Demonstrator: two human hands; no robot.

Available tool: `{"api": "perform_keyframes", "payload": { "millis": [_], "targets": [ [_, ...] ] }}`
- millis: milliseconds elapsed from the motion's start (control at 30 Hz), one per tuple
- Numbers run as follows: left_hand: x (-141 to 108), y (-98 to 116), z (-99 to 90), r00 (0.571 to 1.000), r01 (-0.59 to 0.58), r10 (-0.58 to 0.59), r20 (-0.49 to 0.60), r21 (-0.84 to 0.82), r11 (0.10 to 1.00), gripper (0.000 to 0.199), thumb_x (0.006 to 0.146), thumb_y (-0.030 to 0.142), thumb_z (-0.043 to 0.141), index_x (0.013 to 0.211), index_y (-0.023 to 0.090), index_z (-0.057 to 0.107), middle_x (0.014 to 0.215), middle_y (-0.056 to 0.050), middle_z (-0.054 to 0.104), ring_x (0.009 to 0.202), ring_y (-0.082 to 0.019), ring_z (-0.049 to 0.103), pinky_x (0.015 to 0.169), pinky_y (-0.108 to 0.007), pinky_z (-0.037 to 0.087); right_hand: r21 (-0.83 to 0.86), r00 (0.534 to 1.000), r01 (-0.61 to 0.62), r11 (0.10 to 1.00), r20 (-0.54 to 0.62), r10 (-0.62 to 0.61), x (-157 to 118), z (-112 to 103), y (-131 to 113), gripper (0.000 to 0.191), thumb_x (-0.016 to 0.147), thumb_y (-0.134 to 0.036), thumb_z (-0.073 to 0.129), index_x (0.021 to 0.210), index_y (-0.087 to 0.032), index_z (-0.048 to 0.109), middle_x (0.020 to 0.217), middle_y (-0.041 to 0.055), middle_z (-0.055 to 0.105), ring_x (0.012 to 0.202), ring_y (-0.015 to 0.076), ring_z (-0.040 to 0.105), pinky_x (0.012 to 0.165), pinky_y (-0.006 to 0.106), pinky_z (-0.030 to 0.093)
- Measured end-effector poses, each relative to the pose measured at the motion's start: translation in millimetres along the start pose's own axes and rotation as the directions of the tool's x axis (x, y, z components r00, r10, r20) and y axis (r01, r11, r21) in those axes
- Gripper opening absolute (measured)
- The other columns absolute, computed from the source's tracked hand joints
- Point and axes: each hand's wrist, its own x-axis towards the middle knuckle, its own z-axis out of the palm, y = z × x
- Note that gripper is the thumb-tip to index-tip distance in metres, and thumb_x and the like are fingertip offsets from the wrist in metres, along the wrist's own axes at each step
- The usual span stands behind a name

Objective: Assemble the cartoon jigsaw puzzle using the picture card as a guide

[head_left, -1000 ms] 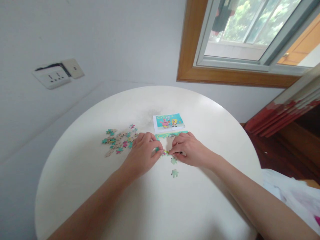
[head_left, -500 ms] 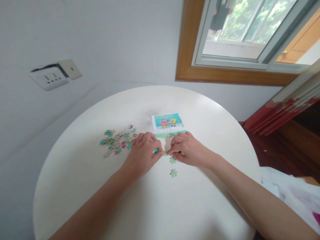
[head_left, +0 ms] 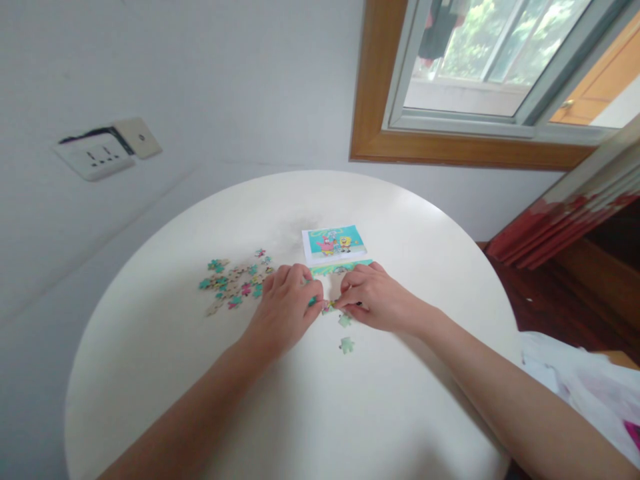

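Note:
Small jigsaw puzzle pieces (head_left: 329, 307) lie between my two hands near the middle of the table. My left hand (head_left: 290, 303) has its fingers closed on a puzzle piece, with some teal showing beside the thumb. From the other side, my right hand (head_left: 367, 297) pinches at a yellow-green piece. A joined teal puzzle strip (head_left: 340, 269) lies just beyond both hands, partly covered by them. Two pale green pieces (head_left: 347, 345) rest nearer to me, below my right hand. Fingers hide much of the pieces being handled.
Loose puzzle pieces (head_left: 233, 283) are heaped to the left. A picture card (head_left: 335, 243) with cartoon figures lies behind the strip. The round white table (head_left: 200, 400) stands against a wall with a socket (head_left: 100, 157). White plastic bags (head_left: 575, 387) are at the right.
Both hands stay almost in place, their fingers shifting slightly at the pieces. A little more of the yellow-green and pink piece shows between them. The view has moved very slightly.

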Motion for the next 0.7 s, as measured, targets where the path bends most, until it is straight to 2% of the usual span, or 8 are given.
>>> {"api": "perform_keyframes", "payload": {
  "millis": [233, 400, 533, 700],
  "targets": [
    [1.6, 0.3, 2.9, 1.000, -0.007, 0.007, 0.006, 0.014, 1.000, 0.006, 0.085, 0.028, 0.063, 0.083, 0.023, 0.065, 0.104, -0.007, 0.051, 0.102, -0.028, 0.045, 0.086, -0.045, 0.038, 0.006, 1.000, -0.002, 1.000, 0.002, 0.002, 0.1, -1.0, -0.1, 0.020, 0.084, -0.018, 0.061, 0.094, -0.027, 0.075, 0.096, 0.0021, 0.067, 0.094, 0.0188, 0.054, 0.084, 0.034, 0.029],
    [0.2, -0.9, -5.0, 1.000, 0.006, -0.006, 0.010, -0.025, 1.000, 0.007, 0.085, 0.027, 0.062, 0.088, 0.025, 0.067, 0.105, -0.006, 0.050, 0.103, -0.028, 0.045, 0.090, -0.045, 0.038, 0.008, 1.000, 0.010, 1.000, 0.004, -0.010, 0.0, 0.0, 0.9, 0.019, 0.084, -0.019, 0.061, 0.094, -0.027, 0.075, 0.096, 0.0024, 0.067, 0.094, 0.0185, 0.054, 0.084, 0.034, 0.029],
    [-3.7, -4.3, -11.5, 0.999, -0.009, 0.011, 0.040, -0.049, 0.999, 0.014, 0.080, 0.029, 0.066, 0.094, 0.025, 0.068, 0.109, -0.005, 0.050, 0.105, -0.028, 0.045, 0.092, -0.046, 0.037, 0.011, 1.000, 0.018, 1.000, 0.001, -0.018, -0.2, 0.1, 1.5, 0.019, 0.085, -0.019, 0.060, 0.094, -0.026, 0.075, 0.097, 0.0030, 0.067, 0.094, 0.0181, 0.054, 0.083, 0.034, 0.029],
    [-4.6, -5.4, -10.1, 0.995, -0.030, 0.037, 0.090, -0.075, 0.997, 0.020, 0.080, 0.029, 0.068, 0.100, 0.027, 0.068, 0.111, -0.005, 0.050, 0.107, -0.027, 0.045, 0.093, -0.045, 0.037, 0.005, 1.000, 0.006, 1.000, 0.006, -0.006, -0.5, -1.3, 0.5, 0.019, 0.085, -0.018, 0.061, 0.094, -0.026, 0.075, 0.097, 0.0023, 0.067, 0.094, 0.0177, 0.054, 0.082, 0.034, 0.029]
  ]
}}
